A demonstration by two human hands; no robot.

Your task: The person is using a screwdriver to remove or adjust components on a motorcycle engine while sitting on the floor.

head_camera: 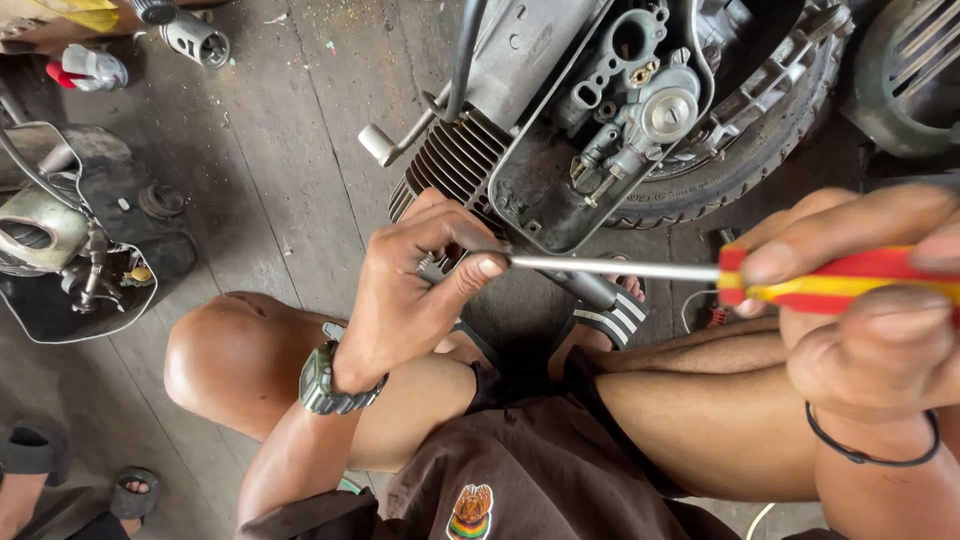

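We squat over a bare plank floor (270, 130) with a stripped scooter engine (600, 110) lying just ahead of our hands, its finned cylinder (450, 160) angled toward our left hand and its open grey crankcase cover rim directly above the screwdriver's shaft. A small metal carburettor (650, 110) sits inside that opening, farther from us than the shaft, and behind it curves a worn black tyre (740, 160).

Far out to the left of our left hand rests a black plastic panel (60, 300) carrying another dull metal engine part (40, 230).

Below both hands are our bare knees and brown shorts (540, 470), and between the knees, under the shaft, a black sandal with white stripes (610, 318).

Our right hand (870, 300) is clenched around the red-and-yellow handle of a screwdriver (840, 280), thumb on top, fingers curled under. A thin black band (870, 450) circles that wrist. The bright steel shaft (610, 267) runs level from this grip across to the other hand.

Our left hand (410, 290) pinches the far end of the shaft, thumb tip pressed against the metal and fingers folded over it, just below the cylinder fins. What lies inside those folded fingers at the tip we cannot tell. An olive-green wristwatch (325, 380) sits on that wrist.
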